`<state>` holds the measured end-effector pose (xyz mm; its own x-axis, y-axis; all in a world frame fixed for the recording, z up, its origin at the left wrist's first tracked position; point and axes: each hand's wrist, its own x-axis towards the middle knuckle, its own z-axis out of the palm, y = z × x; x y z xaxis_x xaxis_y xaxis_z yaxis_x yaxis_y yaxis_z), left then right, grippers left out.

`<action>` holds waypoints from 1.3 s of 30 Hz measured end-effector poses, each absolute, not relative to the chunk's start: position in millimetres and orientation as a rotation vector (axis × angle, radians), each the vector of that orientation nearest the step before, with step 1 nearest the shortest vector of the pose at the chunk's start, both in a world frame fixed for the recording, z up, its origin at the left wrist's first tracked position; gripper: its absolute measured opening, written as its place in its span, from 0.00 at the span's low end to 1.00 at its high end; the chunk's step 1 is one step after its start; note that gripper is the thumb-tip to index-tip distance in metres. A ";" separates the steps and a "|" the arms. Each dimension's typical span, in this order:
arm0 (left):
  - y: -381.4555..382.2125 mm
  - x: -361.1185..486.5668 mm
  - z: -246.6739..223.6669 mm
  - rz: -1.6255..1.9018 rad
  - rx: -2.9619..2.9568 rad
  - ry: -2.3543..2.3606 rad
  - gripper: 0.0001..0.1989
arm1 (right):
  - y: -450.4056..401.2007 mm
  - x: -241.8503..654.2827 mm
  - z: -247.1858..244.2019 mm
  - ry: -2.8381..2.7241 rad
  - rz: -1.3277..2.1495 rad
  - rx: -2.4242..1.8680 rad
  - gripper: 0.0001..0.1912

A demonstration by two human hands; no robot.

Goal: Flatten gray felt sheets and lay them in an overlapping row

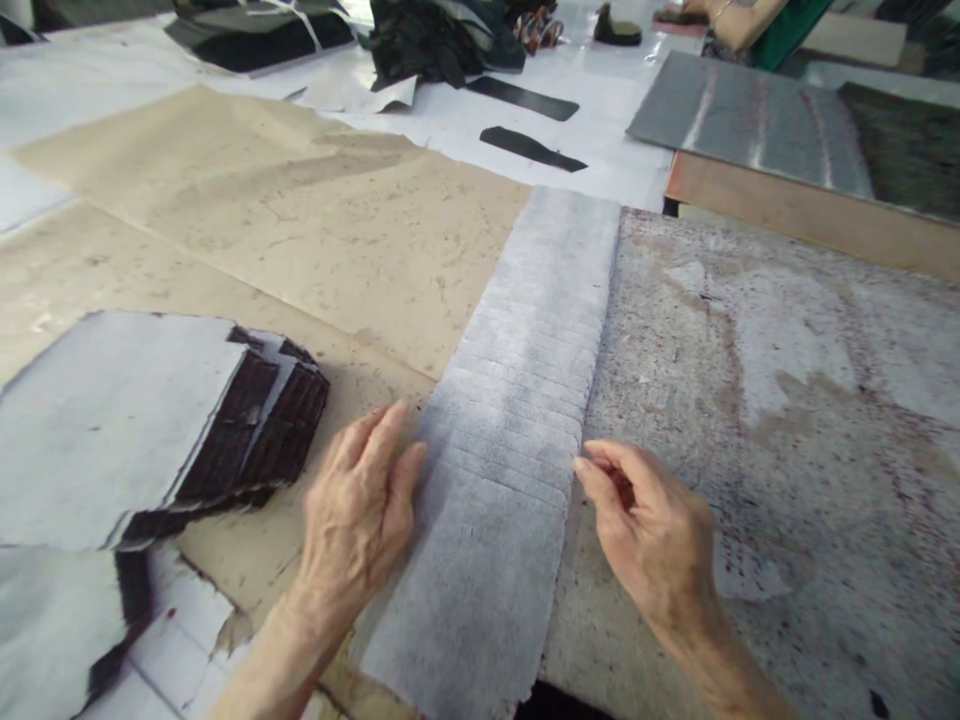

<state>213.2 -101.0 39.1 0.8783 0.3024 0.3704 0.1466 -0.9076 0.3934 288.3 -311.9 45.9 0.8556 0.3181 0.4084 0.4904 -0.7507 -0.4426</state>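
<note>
A long row of overlapping white fabric-like pieces (510, 400) runs away from me, their edges stepped like shingles. Beside its left edge is my left hand (360, 500), open, with the fingers stretched forward and the thumb apart at the edge of the row. At the opposite edge my right hand (660, 530) is closed in a pinch, thumb and forefinger meeting by the stepped edges. Whether anything is between those fingertips is hidden. To the left lies a thick stack of white-topped, dark-edged pieces (120, 410).
Brown paper (300, 220) covers the left of the table. On the right is a stained board (750, 400), with grey sheets (750, 120) behind it. Two dark strips (532, 148) and a dark heap (442, 40) lie farther back. Another person's arm (742, 25) shows at the top right.
</note>
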 end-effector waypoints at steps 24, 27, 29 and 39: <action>-133.5 113.0 18.9 0.460 2.629 0.597 0.29 | -303.9 255.6 21.6 -1.405 -0.173 -2.613 0.29; -131.0 83.5 21.0 0.495 2.559 0.737 0.28 | -298.3 253.7 34.4 -1.405 -0.205 -2.576 0.29; -133.3 68.2 20.5 0.513 2.538 0.792 0.29 | -291.2 250.4 43.8 -1.409 -0.254 -2.527 0.30; -143.0 41.9 23.4 0.593 2.512 0.855 0.30 | -277.0 236.8 16.9 -1.603 -0.149 -2.483 0.27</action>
